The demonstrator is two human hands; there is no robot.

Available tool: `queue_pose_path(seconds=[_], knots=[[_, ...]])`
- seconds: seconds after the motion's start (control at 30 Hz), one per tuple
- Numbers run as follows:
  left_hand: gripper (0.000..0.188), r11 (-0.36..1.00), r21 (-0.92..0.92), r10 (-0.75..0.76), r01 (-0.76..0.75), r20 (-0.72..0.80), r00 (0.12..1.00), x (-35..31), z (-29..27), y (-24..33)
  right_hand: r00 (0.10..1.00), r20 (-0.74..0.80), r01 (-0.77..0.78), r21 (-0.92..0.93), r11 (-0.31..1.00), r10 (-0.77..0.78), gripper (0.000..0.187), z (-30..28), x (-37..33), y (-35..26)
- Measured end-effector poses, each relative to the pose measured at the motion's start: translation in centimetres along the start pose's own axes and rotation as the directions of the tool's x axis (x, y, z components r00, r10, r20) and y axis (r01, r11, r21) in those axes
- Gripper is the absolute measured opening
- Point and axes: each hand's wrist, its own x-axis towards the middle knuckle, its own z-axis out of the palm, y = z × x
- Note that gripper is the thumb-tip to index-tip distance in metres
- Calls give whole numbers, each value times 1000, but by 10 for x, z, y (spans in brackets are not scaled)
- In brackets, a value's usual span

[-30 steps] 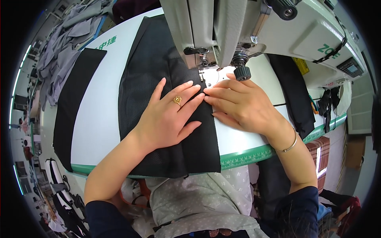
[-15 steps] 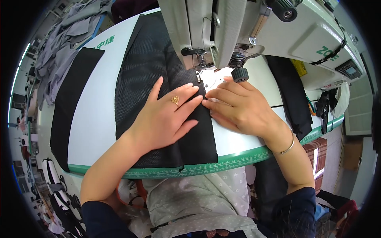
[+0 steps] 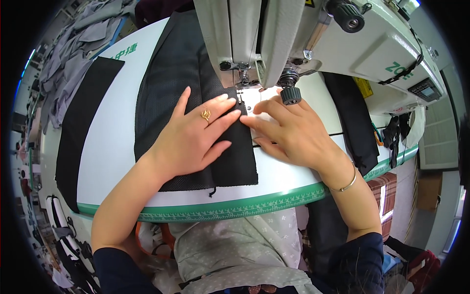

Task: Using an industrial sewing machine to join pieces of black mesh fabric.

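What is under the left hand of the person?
Under the left hand lies black fabric, which rests on the white tabletop. The fabric shows around the hand; the part directly beneath it is covered and cannot be seen.

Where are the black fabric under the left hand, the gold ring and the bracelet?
Black fabric (image 3: 171, 76), head view: upper mesh part.
Gold ring (image 3: 205, 115), head view: ornamental front.
Bracelet (image 3: 351, 183), head view: thin band.

We count two bare hands, one left hand (image 3: 188, 139) and one right hand (image 3: 293, 132); we also count one sewing machine (image 3: 364, 54), two black knobs (image 3: 291, 95), one control panel (image 3: 425, 91), one ring (image 3: 205, 115), one bracelet (image 3: 345, 187), one green ruler edge (image 3: 235, 212) and two dark sleeves (image 3: 122, 269)
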Motion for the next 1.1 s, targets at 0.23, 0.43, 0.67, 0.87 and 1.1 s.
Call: queue_pose_path(seconds=[0.23, 0.43, 0.67, 0.87, 1.1], knots=[[62, 999, -35, -8, 9, 18, 1000, -7, -3, 8, 997, -24, 73, 29, 997, -73, 29, 0, 0, 4], [63, 1000, -21, -15, 15, -10, 1000, 0, 0, -4, 998, 17, -53, 5, 999, 52, 32, 0, 2, 1], [56, 990, 63, 124, -125, 7, 992, -5, 1, -9, 999, -1, -35, -78, 996, 35, 29, 1, 1, 0], [55, 998, -45, 35, -36, -20, 999, -2, 1, -1, 1000, 5, -26, -94, 995, 26, 29, 4, -1, 3], [53, 999, -34, 15, -17, -56, 998, 6, 4, -17, 995, 7, -96, -104, 990, 97, 31, 3, 2, 0]])
